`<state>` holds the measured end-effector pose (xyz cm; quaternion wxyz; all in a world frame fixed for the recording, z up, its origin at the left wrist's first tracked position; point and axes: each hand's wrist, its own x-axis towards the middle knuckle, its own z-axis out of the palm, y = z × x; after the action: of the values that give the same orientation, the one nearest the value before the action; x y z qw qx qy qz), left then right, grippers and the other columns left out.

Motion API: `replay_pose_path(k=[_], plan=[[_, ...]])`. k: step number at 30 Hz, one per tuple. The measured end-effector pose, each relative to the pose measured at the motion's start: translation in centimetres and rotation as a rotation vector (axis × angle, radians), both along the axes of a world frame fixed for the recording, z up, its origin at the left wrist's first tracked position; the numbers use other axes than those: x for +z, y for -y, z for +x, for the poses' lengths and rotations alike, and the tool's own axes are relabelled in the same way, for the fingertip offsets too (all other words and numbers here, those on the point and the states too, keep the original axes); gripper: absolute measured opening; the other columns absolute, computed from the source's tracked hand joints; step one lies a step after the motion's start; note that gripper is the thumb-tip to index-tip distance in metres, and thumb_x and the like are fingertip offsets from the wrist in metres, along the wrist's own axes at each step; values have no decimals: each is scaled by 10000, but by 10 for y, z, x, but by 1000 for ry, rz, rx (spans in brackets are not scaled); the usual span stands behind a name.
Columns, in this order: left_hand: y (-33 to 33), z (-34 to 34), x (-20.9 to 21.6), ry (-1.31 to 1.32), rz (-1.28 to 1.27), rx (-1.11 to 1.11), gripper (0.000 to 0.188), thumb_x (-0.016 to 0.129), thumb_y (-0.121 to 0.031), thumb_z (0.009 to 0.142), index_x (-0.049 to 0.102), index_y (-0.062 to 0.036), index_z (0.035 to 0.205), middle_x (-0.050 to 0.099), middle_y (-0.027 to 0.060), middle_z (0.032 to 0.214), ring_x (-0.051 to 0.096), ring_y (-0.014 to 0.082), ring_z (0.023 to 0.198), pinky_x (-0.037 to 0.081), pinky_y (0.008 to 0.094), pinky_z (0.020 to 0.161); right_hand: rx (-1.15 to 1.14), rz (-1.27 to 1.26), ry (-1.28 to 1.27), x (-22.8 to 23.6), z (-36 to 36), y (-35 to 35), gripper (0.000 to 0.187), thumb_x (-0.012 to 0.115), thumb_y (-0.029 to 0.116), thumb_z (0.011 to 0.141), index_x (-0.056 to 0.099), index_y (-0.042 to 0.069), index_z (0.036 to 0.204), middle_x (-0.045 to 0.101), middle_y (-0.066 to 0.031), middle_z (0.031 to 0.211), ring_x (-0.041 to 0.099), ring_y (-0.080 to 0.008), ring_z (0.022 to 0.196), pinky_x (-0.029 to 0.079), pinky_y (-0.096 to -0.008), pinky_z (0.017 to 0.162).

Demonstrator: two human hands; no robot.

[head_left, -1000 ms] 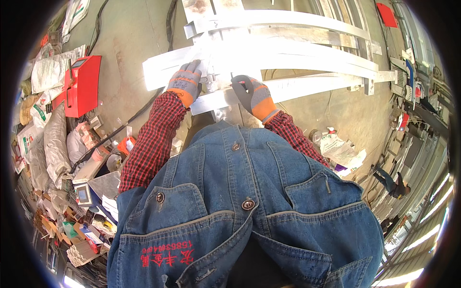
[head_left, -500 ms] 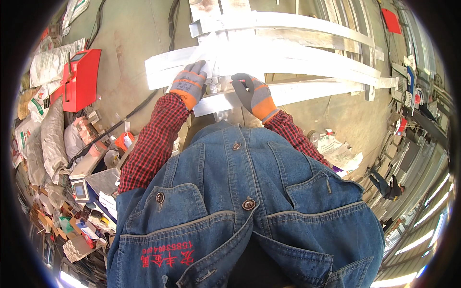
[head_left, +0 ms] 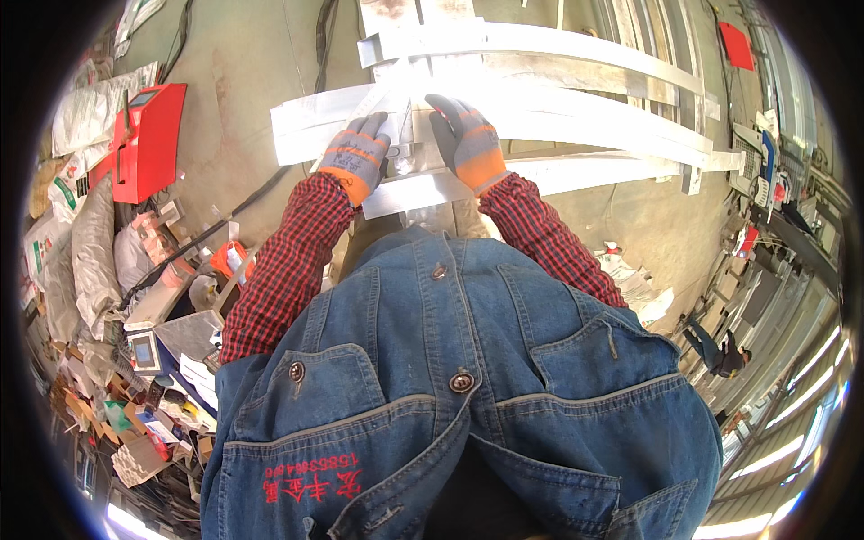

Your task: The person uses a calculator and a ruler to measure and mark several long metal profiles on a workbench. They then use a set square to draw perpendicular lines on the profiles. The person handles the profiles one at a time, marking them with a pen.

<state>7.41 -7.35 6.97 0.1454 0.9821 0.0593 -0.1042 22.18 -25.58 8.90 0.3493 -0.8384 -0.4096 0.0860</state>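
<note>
My left hand [head_left: 356, 157], in a grey and orange glove, lies over the left part of a wide, shiny metal profile [head_left: 612, 117], its fingers stretched forward. A small metal piece [head_left: 405, 150] shows beside its thumb. To the right of that piece, my right hand [head_left: 470, 148], gloved alike, reaches onto the same profile with fingers extended and nothing visible in them. Strong glare washes out the metal around the fingertips. Nearer me lies a narrower metal profile [head_left: 576, 173], partly behind my right wrist. Beyond the wide one runs another long profile [head_left: 585, 47].
A red machine [head_left: 151, 144] stands at the left, near sacks [head_left: 94, 261] and clutter. A dark cable [head_left: 256, 193] crosses the floor. An upright-looking metal bar [head_left: 691, 135] meets the profiles' right ends. Another person [head_left: 724, 355] is at the far right.
My right hand has moved forward and left, onto the wide profile, and its curled fingers have straightened. The left hand has stayed nearly in place.
</note>
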Motion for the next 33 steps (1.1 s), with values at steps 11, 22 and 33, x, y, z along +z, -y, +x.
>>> replay_pose_path(k=[11, 22, 33], plan=[[3, -5, 4, 32, -17, 16, 269, 655, -100, 968, 770, -10, 1194, 573, 217, 1620, 593, 388, 1431, 511, 463, 1191, 54, -86, 82, -25, 17, -30, 309, 626, 168, 1065, 728, 143, 1356, 756, -160, 1298, 707, -417, 1167, 582, -505, 1031], [0, -4, -11, 8, -36, 8, 328, 747, -245, 963, 755, -48, 1226, 526, 235, 1673, 584, 427, 1440, 502, 493, 1200, 153, -301, 91, -19, -11, -12, 254, 608, 205, 1077, 746, 135, 1278, 754, -177, 1210, 734, -425, 1087, 613, -510, 961], [2, -8, -8, 15, -26, 32, 337, 740, -221, 965, 740, -35, 1246, 527, 192, 1676, 552, 383, 1480, 485, 472, 1214, 76, -303, -75, 12, -44, 36, 263, 593, 278, 1096, 770, 95, 1162, 764, -191, 1056, 729, -418, 987, 598, -515, 881]])
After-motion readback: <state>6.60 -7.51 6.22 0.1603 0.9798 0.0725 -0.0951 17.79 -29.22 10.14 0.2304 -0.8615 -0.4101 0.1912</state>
